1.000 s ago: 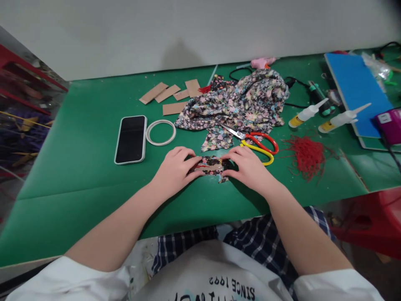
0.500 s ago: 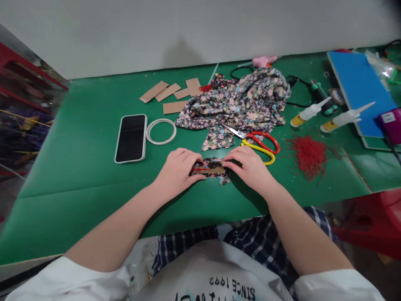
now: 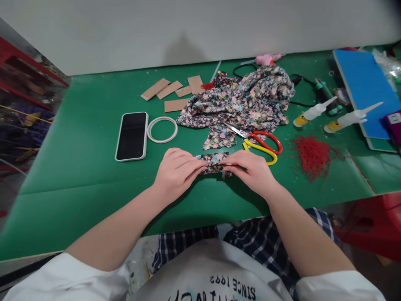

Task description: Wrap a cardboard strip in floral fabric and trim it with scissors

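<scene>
Left hand (image 3: 176,170), right hand (image 3: 252,168): both pinching floral fabric strip (image 3: 214,158) | Step: apparently folding | Next: likely needs even pressure

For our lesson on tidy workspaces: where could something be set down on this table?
Bare table shows left of the phone, and between it and the left forearm. Crowded: beyond and right of the right hand, with floral cloth, scissors, bottles and red threads.
</scene>
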`<move>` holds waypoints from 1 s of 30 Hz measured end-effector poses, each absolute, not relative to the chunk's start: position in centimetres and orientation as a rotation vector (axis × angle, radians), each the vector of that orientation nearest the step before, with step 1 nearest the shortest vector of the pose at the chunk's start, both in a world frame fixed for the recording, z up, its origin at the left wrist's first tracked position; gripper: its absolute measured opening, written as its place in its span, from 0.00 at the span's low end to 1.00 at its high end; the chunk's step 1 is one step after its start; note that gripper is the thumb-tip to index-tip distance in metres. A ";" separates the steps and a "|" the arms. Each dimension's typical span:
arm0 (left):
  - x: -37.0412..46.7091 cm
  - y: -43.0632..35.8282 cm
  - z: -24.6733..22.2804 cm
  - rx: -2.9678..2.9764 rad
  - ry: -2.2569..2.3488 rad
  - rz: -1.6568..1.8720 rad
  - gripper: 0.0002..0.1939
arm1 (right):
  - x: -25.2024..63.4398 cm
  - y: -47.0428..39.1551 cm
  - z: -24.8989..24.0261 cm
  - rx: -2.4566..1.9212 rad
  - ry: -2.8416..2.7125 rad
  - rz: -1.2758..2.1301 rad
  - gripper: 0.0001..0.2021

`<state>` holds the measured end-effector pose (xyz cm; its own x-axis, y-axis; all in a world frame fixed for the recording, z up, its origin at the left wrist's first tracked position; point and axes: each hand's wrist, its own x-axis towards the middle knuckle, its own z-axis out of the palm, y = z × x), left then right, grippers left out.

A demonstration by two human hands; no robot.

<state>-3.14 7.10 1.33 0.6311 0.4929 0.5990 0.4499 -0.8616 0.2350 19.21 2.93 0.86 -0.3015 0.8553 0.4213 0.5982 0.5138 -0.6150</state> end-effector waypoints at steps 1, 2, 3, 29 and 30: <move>-3.1 7.0 1.4 2.762 0.791 1.081 0.06 | 19.2 2.9 0.9 -1.117 -2.040 0.350 0.07; -3.1 7.0 1.4 2.743 0.775 1.097 0.07 | 19.2 2.8 1.0 -1.066 -2.044 0.246 0.08; -3.1 6.9 1.4 2.725 0.763 1.092 0.08 | 19.1 2.7 1.0 -1.033 -2.033 0.148 0.09; -3.1 6.7 1.2 2.385 0.829 1.126 0.26 | 18.1 2.2 0.9 -1.024 -1.895 -0.078 0.18; -3.2 6.7 1.1 2.382 0.832 1.129 0.27 | 18.1 2.3 0.9 -1.058 -1.897 -0.020 0.21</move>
<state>-3.16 6.74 1.13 0.5034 0.6507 0.5684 0.3500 -0.7551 0.5544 18.15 2.31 0.94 -0.1939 0.6584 0.7273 0.6738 0.6282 -0.3890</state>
